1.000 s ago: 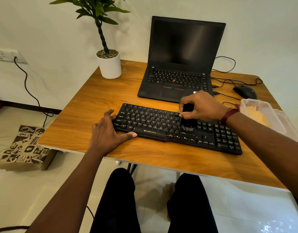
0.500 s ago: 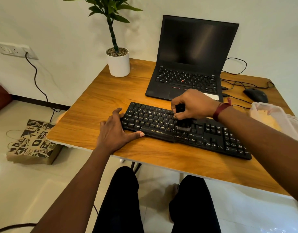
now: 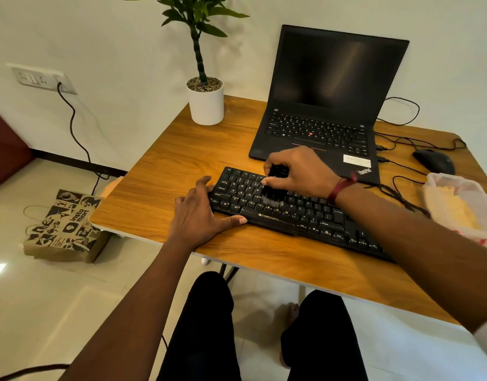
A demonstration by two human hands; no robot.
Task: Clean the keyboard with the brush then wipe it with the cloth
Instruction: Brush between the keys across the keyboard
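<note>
A black keyboard (image 3: pixel 305 215) lies across the front of the wooden table (image 3: pixel 165 182). My right hand (image 3: pixel 300 171) is closed on a small black brush (image 3: pixel 272 195), whose bristles rest on the keys left of the keyboard's middle. My left hand (image 3: pixel 201 215) lies flat on the table, fingers spread against the keyboard's left end and thumb along its front edge. A yellow cloth (image 3: pixel 465 213) sits inside a clear plastic bag (image 3: pixel 451 188) at the table's right edge.
An open black laptop (image 3: pixel 327 105) stands behind the keyboard. A potted plant (image 3: pixel 205 100) occupies the back left corner. A black mouse (image 3: pixel 433 160) and cables lie at the back right. A printed paper bag (image 3: pixel 65 226) stands on the floor to the left.
My right hand has swept the brush leftward along the keys, from right of the middle to the left half. My left hand stays put. The camera view has shifted left.
</note>
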